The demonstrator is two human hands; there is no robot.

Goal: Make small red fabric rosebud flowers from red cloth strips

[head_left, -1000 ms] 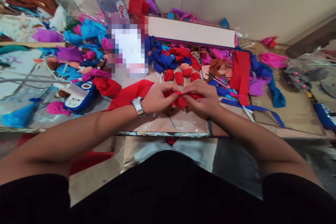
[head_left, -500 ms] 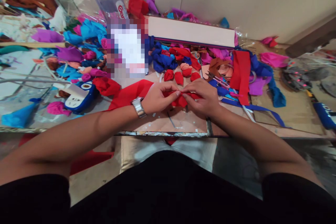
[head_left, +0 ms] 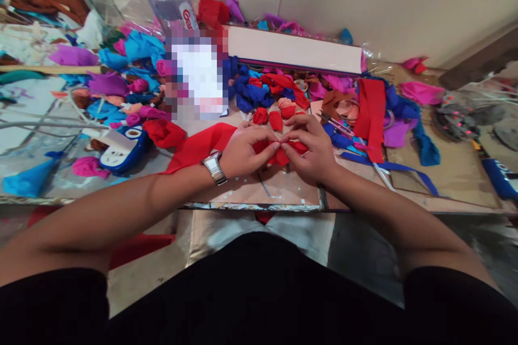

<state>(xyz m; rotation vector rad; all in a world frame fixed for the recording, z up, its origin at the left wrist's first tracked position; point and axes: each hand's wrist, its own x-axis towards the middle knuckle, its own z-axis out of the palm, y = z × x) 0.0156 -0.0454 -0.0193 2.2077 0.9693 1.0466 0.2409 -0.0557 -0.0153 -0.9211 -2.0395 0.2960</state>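
My left hand (head_left: 251,148), with a metal watch (head_left: 214,167) on its wrist, pinches a piece of red crepe paper (head_left: 279,157) between thumb and forefinger. From the other side my right hand (head_left: 309,148) grips the same piece, the two thumbs nearly touching. Behind the hands lie small red rolled pieces (head_left: 275,121) on the table. A longer red strip (head_left: 202,143) lies to the left, partly under my left hand and wrist. To the right of my right hand are small pink-handled scissors (head_left: 340,125).
Left are a blue and white power socket (head_left: 123,150) with cables, and heaped colored paper flowers. A bottle (head_left: 170,0) and a long pale box (head_left: 293,48) stand behind. On the right, a red strip (head_left: 371,116) and a blue strip (head_left: 404,168) lie.
The fingers of my right hand have lifted and spread slightly, while its thumb and forefinger stay at the red piece. My left hand has barely moved.
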